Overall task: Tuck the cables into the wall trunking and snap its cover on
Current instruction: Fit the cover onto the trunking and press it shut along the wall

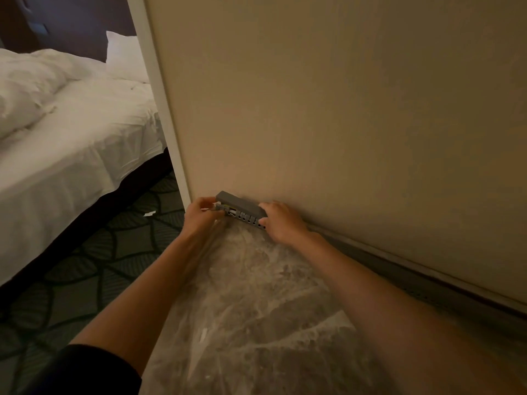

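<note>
Dark sleeve [94, 369], bare forearms

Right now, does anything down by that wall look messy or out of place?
A little. At the left end of the grey trunking, pale cable ends still stick out by the left hand, not yet tucked in. A small white scrap lies on the patterned carpet near the bed. The right hand rests on the trunking's other end.

**Dim, warm light; soft focus**

Low yellowish cast on the wall [342, 109]. Bed [57, 124] at left is the brightest area, whites near clipping. Deep shadow along the skirting [427, 280] and under the bed. Left forearm [171, 266] motion-blurred. Wide-angle bending at edges; fine detail smeared throughout
</note>
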